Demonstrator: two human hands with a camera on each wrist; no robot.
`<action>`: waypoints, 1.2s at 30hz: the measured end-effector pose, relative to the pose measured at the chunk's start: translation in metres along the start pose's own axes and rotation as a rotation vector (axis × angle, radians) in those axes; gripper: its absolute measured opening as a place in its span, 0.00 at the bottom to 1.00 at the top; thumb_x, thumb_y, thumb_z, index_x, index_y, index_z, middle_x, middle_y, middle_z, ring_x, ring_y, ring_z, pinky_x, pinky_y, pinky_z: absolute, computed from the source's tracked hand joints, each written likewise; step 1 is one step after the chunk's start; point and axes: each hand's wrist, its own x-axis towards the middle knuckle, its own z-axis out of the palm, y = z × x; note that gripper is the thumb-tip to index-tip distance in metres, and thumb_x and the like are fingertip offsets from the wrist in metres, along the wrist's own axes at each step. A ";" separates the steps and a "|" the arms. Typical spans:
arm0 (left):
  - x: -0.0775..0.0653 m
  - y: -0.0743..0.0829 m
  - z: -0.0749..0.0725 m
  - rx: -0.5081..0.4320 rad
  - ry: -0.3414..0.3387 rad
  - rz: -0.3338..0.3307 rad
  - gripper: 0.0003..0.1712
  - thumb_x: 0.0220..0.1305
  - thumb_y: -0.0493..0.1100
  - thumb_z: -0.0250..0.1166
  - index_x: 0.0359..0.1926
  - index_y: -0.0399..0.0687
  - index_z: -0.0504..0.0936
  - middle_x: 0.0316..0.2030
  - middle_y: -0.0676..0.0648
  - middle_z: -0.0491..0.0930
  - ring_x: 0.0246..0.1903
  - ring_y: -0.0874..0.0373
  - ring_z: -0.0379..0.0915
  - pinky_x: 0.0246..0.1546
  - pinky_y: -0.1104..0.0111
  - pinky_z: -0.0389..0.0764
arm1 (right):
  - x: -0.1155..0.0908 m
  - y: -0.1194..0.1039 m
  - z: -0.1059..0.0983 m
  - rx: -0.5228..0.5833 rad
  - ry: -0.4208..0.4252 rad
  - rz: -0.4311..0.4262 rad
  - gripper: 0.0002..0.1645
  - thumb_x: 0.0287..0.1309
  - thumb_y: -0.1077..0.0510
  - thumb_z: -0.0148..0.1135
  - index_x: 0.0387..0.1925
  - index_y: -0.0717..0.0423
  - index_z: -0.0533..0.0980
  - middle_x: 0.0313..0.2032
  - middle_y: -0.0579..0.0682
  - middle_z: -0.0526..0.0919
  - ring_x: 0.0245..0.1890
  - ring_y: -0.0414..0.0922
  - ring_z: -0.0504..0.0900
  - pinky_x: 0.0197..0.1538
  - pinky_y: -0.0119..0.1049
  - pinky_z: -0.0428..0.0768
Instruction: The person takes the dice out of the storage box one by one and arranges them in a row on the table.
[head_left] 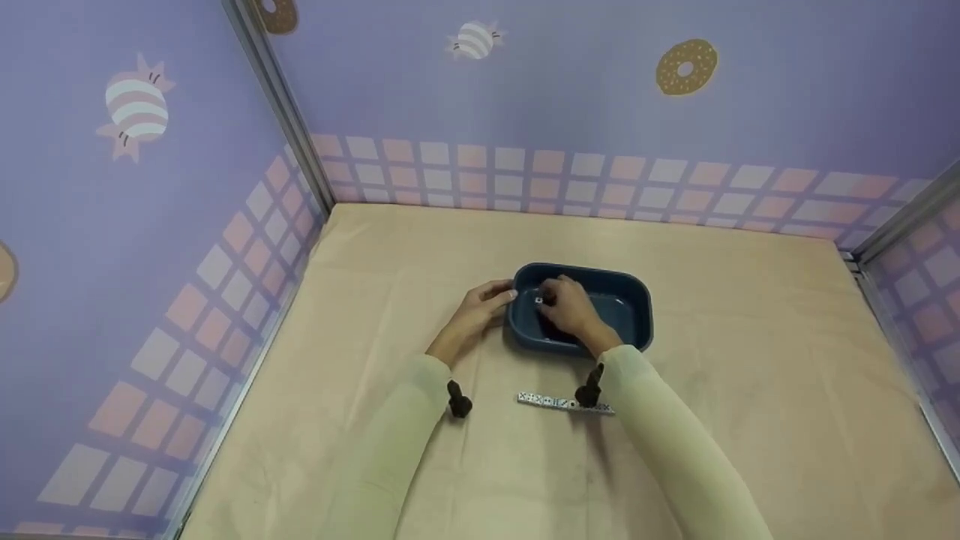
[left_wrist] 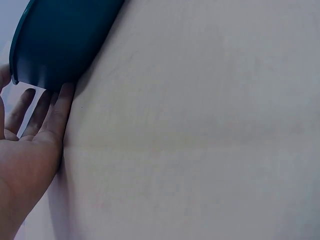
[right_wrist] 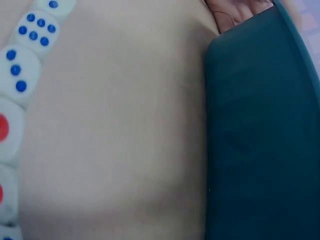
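Observation:
A dark blue rectangular tub (head_left: 634, 304) sits on the cloth-covered table. My left hand (head_left: 476, 311) is at its left end, thumb by the rim; the left wrist view shows the outstretched fingers (left_wrist: 62, 107) against the outer wall. Inside the tub, my right hand (head_left: 574, 307) has thumb and fingers bent together around a small white die (head_left: 538, 300). On the near side of the tub, white dice (head_left: 540, 400) stand in a straight row, partly covered by the right wrist. Blue and red pips show on the dice (right_wrist: 37, 30) in the right wrist view, where the right hand is hidden.
A beige cloth (head_left: 405, 247) with creases covers the table. Purple patterned panels (head_left: 562, 90) rise behind and at both sides, joined by metal posts (head_left: 289, 112). A dark wrist device (head_left: 589, 390) hangs over the row of dice.

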 end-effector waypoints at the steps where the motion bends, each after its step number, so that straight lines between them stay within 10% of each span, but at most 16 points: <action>1: 0.000 0.000 0.001 -0.001 -0.001 0.001 0.26 0.75 0.45 0.69 0.69 0.43 0.79 0.63 0.41 0.80 0.58 0.49 0.83 0.57 0.60 0.85 | 0.000 0.000 -0.001 0.001 -0.010 0.002 0.11 0.68 0.64 0.69 0.50 0.63 0.83 0.46 0.59 0.83 0.48 0.54 0.83 0.56 0.51 0.83; 15: -0.001 -0.002 -0.001 0.054 -0.014 0.019 0.28 0.76 0.47 0.68 0.71 0.43 0.77 0.66 0.42 0.79 0.61 0.51 0.80 0.61 0.60 0.83 | -0.048 -0.040 -0.023 0.057 0.049 -0.322 0.05 0.66 0.60 0.72 0.40 0.55 0.83 0.36 0.46 0.83 0.35 0.42 0.81 0.38 0.37 0.83; 24: -0.003 0.000 0.000 0.067 -0.023 0.032 0.29 0.77 0.48 0.67 0.72 0.43 0.76 0.68 0.39 0.76 0.64 0.45 0.78 0.60 0.59 0.83 | -0.104 -0.067 0.001 0.026 0.038 -0.502 0.06 0.64 0.62 0.74 0.41 0.54 0.84 0.38 0.47 0.83 0.38 0.41 0.83 0.42 0.35 0.85; 36: -0.003 0.000 0.001 0.073 -0.006 0.022 0.29 0.76 0.49 0.67 0.72 0.45 0.76 0.67 0.41 0.77 0.62 0.49 0.80 0.60 0.61 0.83 | -0.125 -0.054 0.043 -0.071 0.040 -0.444 0.06 0.64 0.59 0.75 0.38 0.52 0.83 0.35 0.45 0.79 0.37 0.40 0.73 0.40 0.36 0.78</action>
